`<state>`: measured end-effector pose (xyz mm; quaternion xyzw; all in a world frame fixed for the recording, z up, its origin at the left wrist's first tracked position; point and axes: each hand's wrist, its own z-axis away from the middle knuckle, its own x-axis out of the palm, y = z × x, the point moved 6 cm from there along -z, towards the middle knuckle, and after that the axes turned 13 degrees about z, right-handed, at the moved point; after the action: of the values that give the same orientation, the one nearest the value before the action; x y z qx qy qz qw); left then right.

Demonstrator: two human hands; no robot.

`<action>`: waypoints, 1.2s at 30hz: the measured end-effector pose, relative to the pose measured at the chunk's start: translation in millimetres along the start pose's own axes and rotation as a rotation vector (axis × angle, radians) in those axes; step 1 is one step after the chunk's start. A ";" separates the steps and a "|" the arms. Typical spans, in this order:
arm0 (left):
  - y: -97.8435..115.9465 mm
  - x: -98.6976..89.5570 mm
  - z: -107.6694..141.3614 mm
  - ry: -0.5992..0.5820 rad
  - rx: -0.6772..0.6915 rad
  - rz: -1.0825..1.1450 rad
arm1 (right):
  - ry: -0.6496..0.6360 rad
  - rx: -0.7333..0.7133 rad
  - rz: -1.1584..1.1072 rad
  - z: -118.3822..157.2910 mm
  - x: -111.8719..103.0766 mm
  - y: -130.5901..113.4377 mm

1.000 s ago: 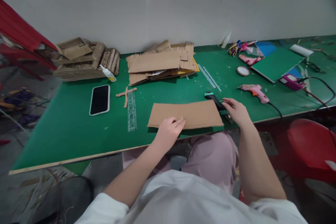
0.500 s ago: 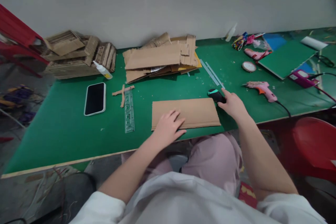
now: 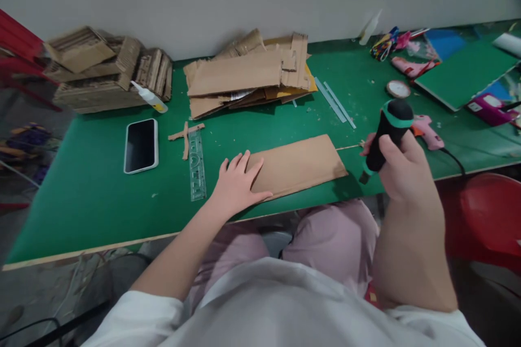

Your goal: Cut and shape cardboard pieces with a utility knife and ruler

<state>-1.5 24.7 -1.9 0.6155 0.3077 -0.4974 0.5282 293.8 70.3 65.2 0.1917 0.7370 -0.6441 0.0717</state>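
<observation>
Gripping one tool (image 3: 383, 130); touching one cardboard piece (image 3: 299, 165).

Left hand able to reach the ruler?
Probably yes: the left hand lies spread over one end of the cardboard sheet, close to the ruler, nothing between them; only a cardboard cross sits by its far end.

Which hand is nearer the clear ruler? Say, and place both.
Left. The left hand lies on the left end of the cardboard sheet, just right of the ruler; the right hand is far right of it, gripping a black tool.
</observation>
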 end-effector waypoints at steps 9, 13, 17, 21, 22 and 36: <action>-0.8 9.5 11.6 0.019 -0.036 0.008 | -0.047 0.042 -0.405 28.3 30.9 -11.9; 6.2 11.5 12.8 0.023 -0.006 0.035 | 0.025 0.026 -0.438 35.4 47.5 -4.2; 27.5 9.1 7.7 0.040 0.069 0.080 | 0.203 -0.055 -0.340 42.0 61.0 -6.0; 44.9 13.9 -3.4 0.011 0.128 0.146 | 0.283 -0.169 -0.270 50.1 73.4 -12.7; 46.9 16.5 -6.1 0.007 0.135 0.158 | 0.266 -0.175 -0.264 51.7 76.6 -12.3; 47.5 29.6 -12.2 0.030 0.124 0.185 | 0.006 -0.360 0.408 93.2 59.9 -0.9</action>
<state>54.3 20.1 -14.0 0.6802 0.2259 -0.4556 0.5280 225.5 -9.4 30.0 0.3222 0.7860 -0.4745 0.2307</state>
